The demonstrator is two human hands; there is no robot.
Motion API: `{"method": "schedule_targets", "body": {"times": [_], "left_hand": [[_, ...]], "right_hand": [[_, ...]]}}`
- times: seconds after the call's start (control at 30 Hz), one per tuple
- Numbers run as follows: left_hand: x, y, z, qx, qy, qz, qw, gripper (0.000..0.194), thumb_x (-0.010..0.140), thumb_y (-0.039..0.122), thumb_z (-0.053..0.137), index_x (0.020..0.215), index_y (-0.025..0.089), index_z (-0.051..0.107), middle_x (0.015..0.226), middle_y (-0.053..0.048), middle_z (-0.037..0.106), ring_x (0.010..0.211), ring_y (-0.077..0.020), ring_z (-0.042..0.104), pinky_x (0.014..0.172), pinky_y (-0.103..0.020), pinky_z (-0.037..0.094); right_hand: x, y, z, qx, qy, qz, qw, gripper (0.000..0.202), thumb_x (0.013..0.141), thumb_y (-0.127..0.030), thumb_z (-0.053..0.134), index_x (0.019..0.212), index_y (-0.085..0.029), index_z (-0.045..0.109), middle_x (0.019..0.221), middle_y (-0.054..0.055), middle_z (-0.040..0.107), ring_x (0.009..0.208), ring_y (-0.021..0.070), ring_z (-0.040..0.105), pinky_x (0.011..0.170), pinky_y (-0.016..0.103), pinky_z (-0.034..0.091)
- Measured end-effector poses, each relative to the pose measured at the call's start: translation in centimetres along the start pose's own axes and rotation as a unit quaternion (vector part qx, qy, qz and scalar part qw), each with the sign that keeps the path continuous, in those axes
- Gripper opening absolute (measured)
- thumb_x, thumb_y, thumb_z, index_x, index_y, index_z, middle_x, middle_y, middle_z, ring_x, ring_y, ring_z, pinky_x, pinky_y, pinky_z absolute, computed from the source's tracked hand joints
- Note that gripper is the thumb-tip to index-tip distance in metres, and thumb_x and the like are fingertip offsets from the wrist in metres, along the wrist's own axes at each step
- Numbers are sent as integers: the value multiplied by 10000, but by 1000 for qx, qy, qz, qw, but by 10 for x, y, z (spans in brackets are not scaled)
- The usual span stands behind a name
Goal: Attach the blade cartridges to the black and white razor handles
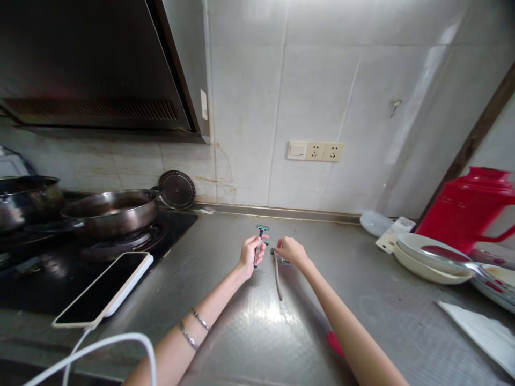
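L hand (pixel 249 256) grips razor (pixel 263 228) just L of strip (pixel 277 279) running twd wearer; R hand (pixel 293 251), nearer, fingers bunched by strip's far end, grip unclear.

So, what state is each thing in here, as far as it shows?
Razor: held head up in left hand
Right hand: fingers together near the brown strip's end
Brown strip: slightly curved
Phone: screen dark, cable attached
Pan: uncovered
Perforated disc: leaning on wall
Sockets: unplugged
Bowls: stacked
Red jug: standing
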State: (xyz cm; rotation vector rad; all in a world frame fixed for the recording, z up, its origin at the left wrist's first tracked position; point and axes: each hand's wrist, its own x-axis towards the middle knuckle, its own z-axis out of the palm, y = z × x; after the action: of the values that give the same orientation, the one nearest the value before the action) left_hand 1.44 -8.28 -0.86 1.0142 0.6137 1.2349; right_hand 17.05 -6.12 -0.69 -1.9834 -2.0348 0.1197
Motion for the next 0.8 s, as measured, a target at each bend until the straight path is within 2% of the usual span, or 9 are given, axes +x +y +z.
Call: {"method": "schedule_targets", "body": {"times": [0.13, 0.27, 0.33, 0.43, 0.5, 0.6, 0.7, 0.8], "left_hand": [[0, -2, 0, -7, 1, -3, 1000, 323, 736, 358, 533, 933, 103, 554, 525, 45, 465, 344, -34, 335, 318, -164, 191], [2, -4, -1, 33, 18, -5, 999, 309, 792, 348, 461, 943, 92, 544, 618, -39, 604, 432, -97, 521, 349, -183, 323], [5, -6, -4, 58, 35, -23, 997, 275, 812, 323, 437, 935, 97, 533, 688, -76, 646, 497, -125, 584, 378, -191, 375], [11, -12, -9, 72, 69, -61, 993, 196, 835, 282, 419, 895, 119, 510, 676, -74, 655, 551, -138, 623, 437, -198, 430], [14, -15, -12, 67, 90, -77, 991, 149, 847, 238, 398, 867, 128, 496, 646, -65, 651, 571, -144, 634, 487, -217, 464], [17, -18, -14, 56, 103, -85, 989, 129, 845, 174, 375, 838, 120, 492, 641, -71, 653, 563, -143, 631, 536, -245, 487], [16, -18, -14, 55, 90, -97, 990, 122, 834, 181, 376, 834, 123, 483, 663, -76, 656, 516, -141, 610, 473, -237, 459], [15, -20, -14, 74, 74, -93, 990, 121, 813, 219, 407, 832, 132, 489, 668, -63, 652, 498, -138, 596, 435, -220, 431]], "right_hand": [[-4, 0, -1, -17, 1, 11, 1000, 262, 744, -368, 506, 813, -193, 688, 860, 118, 682, 800, 223, 632, 633, 265, 424], [-8, -5, -6, -10, 0, 7, 1000, 260, 750, -363, 487, 784, -199, 686, 834, 103, 684, 791, 220, 630, 616, 259, 412], [-10, -7, -7, -6, 1, 5, 1000, 262, 752, -356, 485, 765, -192, 688, 826, 107, 684, 767, 211, 626, 604, 252, 402], [-12, -11, -8, 28, -7, -13, 1000, 256, 739, -327, 500, 687, -157, 684, 722, 93, 671, 680, 173, 603, 559, 221, 371], [-13, -13, -8, 84, -31, -50, 995, 274, 733, -316, 506, 605, -131, 662, 583, 55, 619, 591, 132, 562, 512, 196, 339], [-17, -19, -10, 188, -99, -95, 973, 309, 732, -333, 508, 550, -114, 631, 437, -4, 499, 450, 79, 459, 437, 177, 299], [-23, -27, -10, 249, -168, -109, 948, 318, 742, -343, 487, 546, -120, 601, 397, -30, 451, 359, 53, 372, 377, 173, 276], [-28, -36, -4, 260, -188, -119, 940, 343, 759, -341, 455, 496, -138, 539, 395, -32, 458, 343, 49, 373, 367, 166, 285]]}}
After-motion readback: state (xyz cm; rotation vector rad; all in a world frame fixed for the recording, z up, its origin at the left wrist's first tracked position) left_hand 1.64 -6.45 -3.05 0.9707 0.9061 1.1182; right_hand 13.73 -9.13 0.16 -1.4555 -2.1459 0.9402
